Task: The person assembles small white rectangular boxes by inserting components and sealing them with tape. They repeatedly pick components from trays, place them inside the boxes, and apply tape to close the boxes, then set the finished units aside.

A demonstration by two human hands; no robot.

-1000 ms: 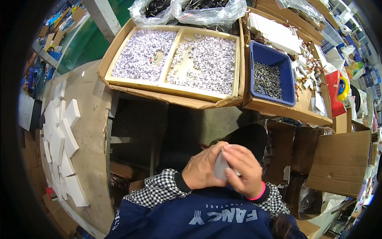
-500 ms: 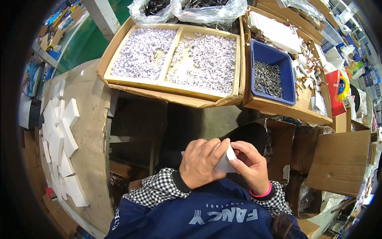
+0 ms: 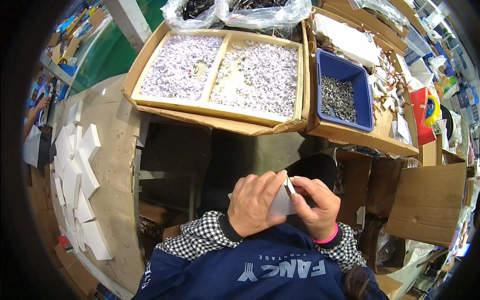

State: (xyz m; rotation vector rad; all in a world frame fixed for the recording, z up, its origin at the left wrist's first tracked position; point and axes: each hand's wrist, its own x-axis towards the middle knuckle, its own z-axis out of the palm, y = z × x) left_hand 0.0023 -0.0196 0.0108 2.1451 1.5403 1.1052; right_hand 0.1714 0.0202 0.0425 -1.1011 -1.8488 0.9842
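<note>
head view: left hand [image 3: 252, 202] and right hand [image 3: 316, 200] grasping small white box [image 3: 281, 204]; blue bin [image 3: 344, 90] beyond

Most of the small white box [image 3: 281, 204] is covered by the left hand [image 3: 254, 204] and right hand [image 3: 316, 206], so only one face and a top edge show, and what the fingers [image 3: 301, 200] do behind it cannot be told. The pale bits in the two-part cardboard tray [image 3: 215, 107] and the grey metal pieces in the blue bin [image 3: 334, 65] are too small to tell apart. The clear plastic bags [image 3: 240, 11] are cut off by the top edge.
</note>
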